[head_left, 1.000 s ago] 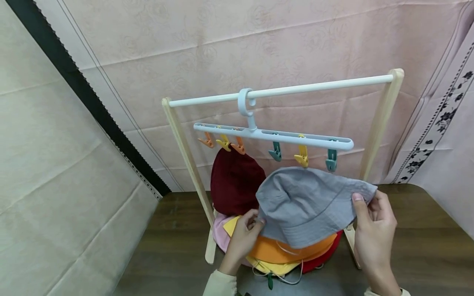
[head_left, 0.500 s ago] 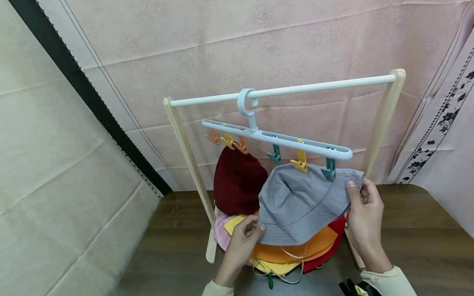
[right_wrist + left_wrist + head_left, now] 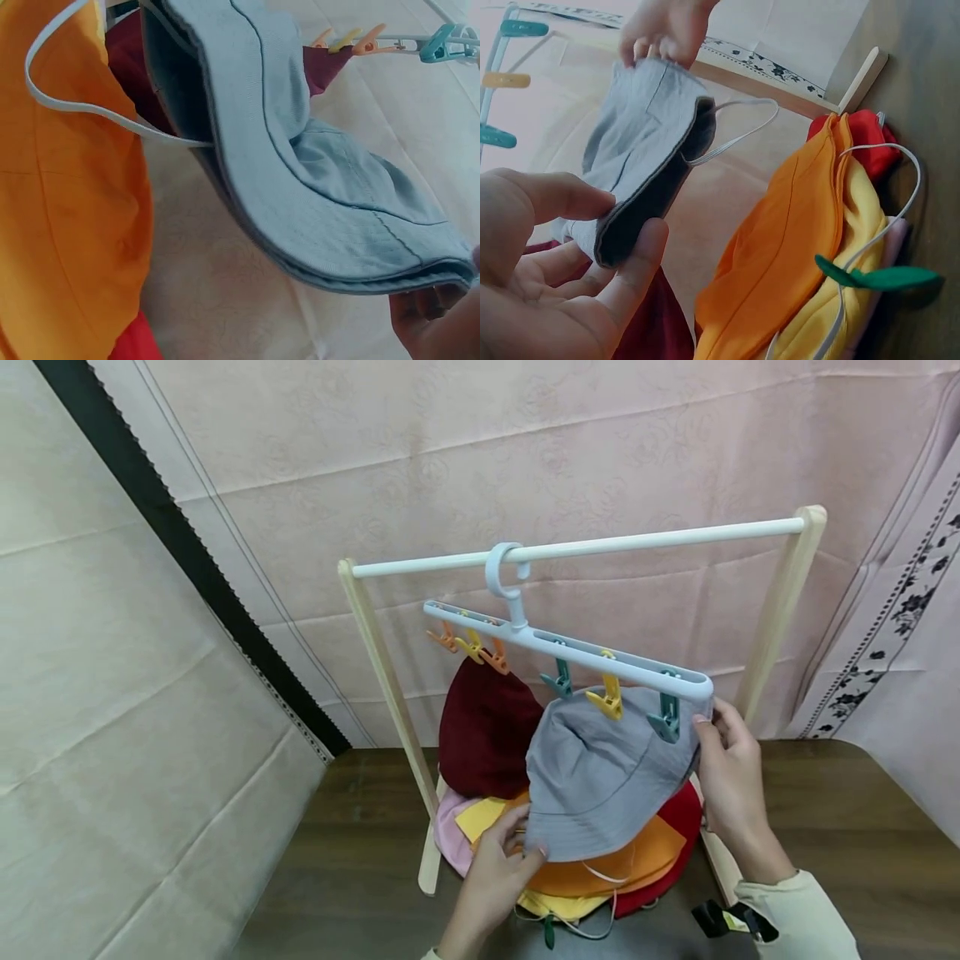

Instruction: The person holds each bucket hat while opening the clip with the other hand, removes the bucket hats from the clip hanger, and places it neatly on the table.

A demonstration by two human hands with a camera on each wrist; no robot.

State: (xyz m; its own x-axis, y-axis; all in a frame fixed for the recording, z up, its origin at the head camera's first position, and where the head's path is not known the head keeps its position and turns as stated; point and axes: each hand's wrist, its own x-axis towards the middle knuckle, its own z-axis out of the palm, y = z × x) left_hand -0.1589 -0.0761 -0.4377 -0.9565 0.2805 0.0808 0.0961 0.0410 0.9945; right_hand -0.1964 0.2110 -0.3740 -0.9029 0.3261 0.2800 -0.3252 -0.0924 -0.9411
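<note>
The left hand (image 3: 501, 870) is pinching the lower edge of the grey bucket hat (image 3: 600, 777), thumb on one side of the doubled brim and fingers (image 3: 634, 266) curling under the other, so the hat is rising up and away from that hand toward the clip hanger (image 3: 570, 647). The right hand (image 3: 727, 768) is gripping the opposite, upper edge of the brim, fingers bent around the cloth, and is holding it right against the far right end of the clip hanger, just beside the teal clip (image 3: 666, 720). The hat is hanging stretched between the two hands, below the hanger, its crown bulging toward the person and a white chin cord (image 3: 735, 135) dangling from its inside. The yellow clip (image 3: 606, 702) is sitting just above the hat's crown. At the hanger's left end a dark red hat (image 3: 483, 735) is hanging from an orange clip (image 3: 497, 658). Beneath the hanger, a pile of hats is lying on the wooden table (image 3: 862, 827): an orange hat (image 3: 622, 868) on top, with yellow, red and pink ones showing under it. The hanger itself is hooking over the white rail (image 3: 585, 550) of a wooden rack.
</note>
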